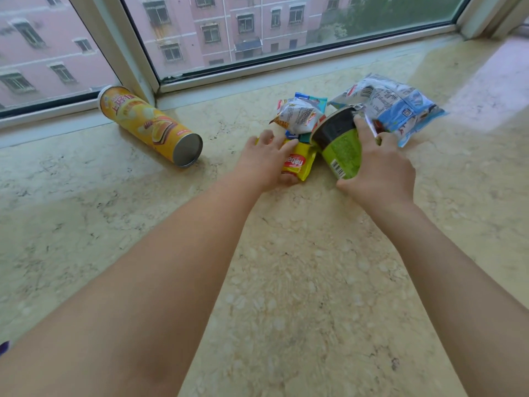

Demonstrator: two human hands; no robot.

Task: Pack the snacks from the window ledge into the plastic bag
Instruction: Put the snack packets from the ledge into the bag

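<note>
Snacks lie in a small heap on the marble window ledge point(286, 267). My left hand point(264, 161) grips a yellow wafer packet point(299, 164), thumb under its near edge and fingers over its top. My right hand point(378, 167) holds a green cup with a black lid point(339, 144), which lies tilted on its side. Behind them rest a small white and orange packet point(299, 116) and a large blue and white bag point(392, 106). A yellow chip can point(148, 126) lies on its side at the left. No plastic bag is in view.
The window frame point(137, 61) and its sill run along the back of the ledge. A corner post stands just behind the chip can. The ledge stretches wide toward me and to the right.
</note>
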